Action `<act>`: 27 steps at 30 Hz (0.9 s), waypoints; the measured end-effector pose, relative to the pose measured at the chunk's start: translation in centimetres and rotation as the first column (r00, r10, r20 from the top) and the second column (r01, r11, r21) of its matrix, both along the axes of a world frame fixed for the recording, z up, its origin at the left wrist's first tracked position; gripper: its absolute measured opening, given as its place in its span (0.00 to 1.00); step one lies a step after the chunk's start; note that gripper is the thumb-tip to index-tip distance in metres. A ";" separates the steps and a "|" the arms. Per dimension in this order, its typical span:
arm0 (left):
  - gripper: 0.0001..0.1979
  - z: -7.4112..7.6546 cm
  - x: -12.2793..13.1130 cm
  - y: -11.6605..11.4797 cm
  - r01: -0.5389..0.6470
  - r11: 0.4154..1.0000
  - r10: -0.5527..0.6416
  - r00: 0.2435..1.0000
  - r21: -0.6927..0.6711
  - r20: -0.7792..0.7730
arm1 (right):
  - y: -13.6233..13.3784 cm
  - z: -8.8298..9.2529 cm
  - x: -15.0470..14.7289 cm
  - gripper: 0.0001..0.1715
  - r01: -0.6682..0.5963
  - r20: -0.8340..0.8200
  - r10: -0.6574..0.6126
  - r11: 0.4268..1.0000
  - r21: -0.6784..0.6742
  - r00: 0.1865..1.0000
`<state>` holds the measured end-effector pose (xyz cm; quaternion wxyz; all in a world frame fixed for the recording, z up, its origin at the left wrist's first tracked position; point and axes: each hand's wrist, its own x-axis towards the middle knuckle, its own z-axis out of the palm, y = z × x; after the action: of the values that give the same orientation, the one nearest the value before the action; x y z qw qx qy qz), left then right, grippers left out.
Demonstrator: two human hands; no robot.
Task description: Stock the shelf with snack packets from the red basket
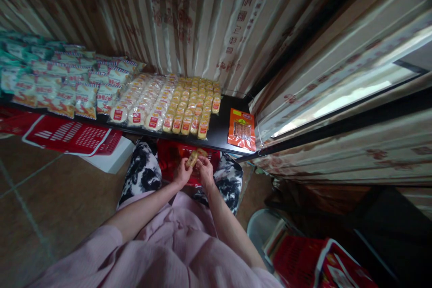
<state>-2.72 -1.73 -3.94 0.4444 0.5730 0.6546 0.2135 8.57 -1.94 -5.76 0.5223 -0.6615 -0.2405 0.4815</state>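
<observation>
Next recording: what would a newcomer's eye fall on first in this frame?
The eye lands first on the tidy rows of yellow and white plastic snack packets covering the long black shelf below the striped curtain. Just in front, the left hand and right hand hold one small yellow-wrapped snack packet together over a red plastic basket. A flat orange packet lies alone at the shelf's right end.

I had on a loose pale pink top [168, 247], sleeves [108, 238] ending around the elbows, plus black-and-white blotchy patterned trousers [141, 173].
</observation>
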 end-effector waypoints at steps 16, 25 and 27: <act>0.24 0.2 1.0 -0.8 -0.020 0.988 0.013 0.999 0.155 0.044 | 0.1 0.6 0.4 0.22 0.045 -0.041 -0.043 0.998 0.036 0.998; 0.22 0.6 0.6 -0.6 -0.086 0.993 0.076 0.989 0.078 0.125 | 0.1 0.8 0.1 0.18 0.038 0.009 -0.039 0.997 0.062 0.999; 0.21 0.6 0.6 -0.6 -0.093 0.994 0.084 0.986 0.056 0.147 | 0.1 0.7 0.2 0.18 0.031 0.016 -0.032 0.998 0.063 0.999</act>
<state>-2.07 -2.36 -3.31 0.4625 0.5400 0.6386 0.2945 8.75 -1.86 -5.09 0.5480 -0.6527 -0.2496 0.4598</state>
